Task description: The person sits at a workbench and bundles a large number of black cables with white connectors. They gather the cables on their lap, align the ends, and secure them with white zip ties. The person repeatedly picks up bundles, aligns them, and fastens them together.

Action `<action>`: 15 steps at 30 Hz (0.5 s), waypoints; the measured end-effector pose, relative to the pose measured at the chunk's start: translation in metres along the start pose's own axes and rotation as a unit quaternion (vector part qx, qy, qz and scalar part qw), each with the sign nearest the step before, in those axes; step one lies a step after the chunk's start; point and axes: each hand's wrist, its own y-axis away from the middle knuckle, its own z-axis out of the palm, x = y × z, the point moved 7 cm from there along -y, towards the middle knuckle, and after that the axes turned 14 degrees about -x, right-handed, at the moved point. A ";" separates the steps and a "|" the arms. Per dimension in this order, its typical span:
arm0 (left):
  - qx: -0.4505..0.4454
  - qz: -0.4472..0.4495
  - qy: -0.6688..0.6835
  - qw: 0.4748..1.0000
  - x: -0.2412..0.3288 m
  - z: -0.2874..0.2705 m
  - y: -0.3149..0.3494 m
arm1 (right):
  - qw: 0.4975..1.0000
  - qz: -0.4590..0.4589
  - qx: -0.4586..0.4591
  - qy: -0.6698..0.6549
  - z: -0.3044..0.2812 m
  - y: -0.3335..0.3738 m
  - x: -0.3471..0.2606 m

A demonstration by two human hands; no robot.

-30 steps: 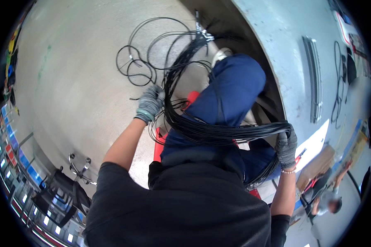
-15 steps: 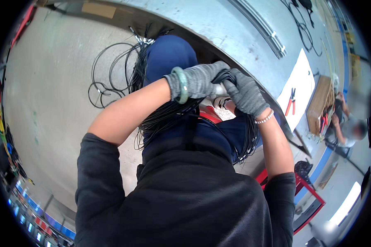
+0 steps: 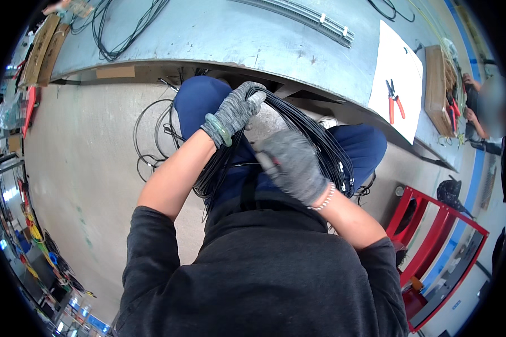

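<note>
A thick bundle of thin black cables [image 3: 301, 121] arches over my lap, its two ends hanging across my thighs. My left hand [image 3: 239, 109], in a grey knit glove with a green bangle at the wrist, is closed around the top left of the bundle. My right hand [image 3: 295, 165], also gloved, is below the arch, close in front of my body. Its fingers are smeared by motion and partly turned away, so their grip is unclear. A small reddish spot shows by its fingertips. Loose black cable loops [image 3: 152, 137] hang beside my left knee.
Before me runs a grey metal workbench [image 3: 208, 48]. On it are slotted metal rails [image 3: 298, 17], a white sheet [image 3: 405, 67] with red-handled pliers [image 3: 393, 101], black cable coils [image 3: 112, 48] and a wooden box [image 3: 436, 84]. A red-framed cart [image 3: 450, 219] stands right; another person [image 3: 478, 95] sits beyond.
My right hand has left the top of the bundle and moved down toward my body. My left hand still grips the cables, which are now spread into a wider arch. The view has turned.
</note>
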 end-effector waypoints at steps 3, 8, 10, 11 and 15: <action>-0.003 -0.017 -0.014 1.000 -0.003 0.004 -0.010 | 0.971 0.078 -0.226 -0.015 0.093 0.003 0.037; -0.016 -0.037 -0.031 0.999 0.002 0.005 -0.004 | 0.952 0.085 -0.289 -0.053 0.096 -0.002 0.039; -0.020 -0.030 -0.039 0.999 0.008 0.004 0.005 | 0.946 0.085 -0.280 -0.137 0.034 -0.002 0.025; -0.027 -0.027 -0.042 0.998 0.011 0.004 0.008 | 0.969 0.048 -0.213 -0.116 0.004 0.001 0.028; -0.048 0.000 -0.097 0.994 0.023 0.011 0.016 | 0.946 0.205 -0.088 -0.236 -0.085 0.007 0.076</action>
